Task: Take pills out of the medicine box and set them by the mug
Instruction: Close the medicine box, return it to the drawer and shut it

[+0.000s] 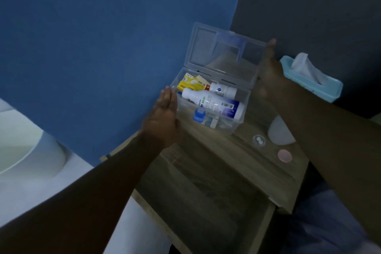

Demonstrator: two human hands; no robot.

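Note:
A clear plastic medicine box stands open on a wooden bedside table, its lid raised toward the wall. Inside lie a large white bottle, a smaller white bottle, a yellow carton and a blue-capped item. My left hand rests flat against the box's left side, fingers straight. My right hand is at the lid's right edge, blurred, fingers extended. A white mug is partly hidden behind my right forearm. A small clear cup with two white pills and a pink round item sit beside the mug.
A light blue tissue box stands at the right against a dark wall. A blue wall is behind the table. A white bed or pillow lies at the left. An open drawer or lower shelf shows below the tabletop.

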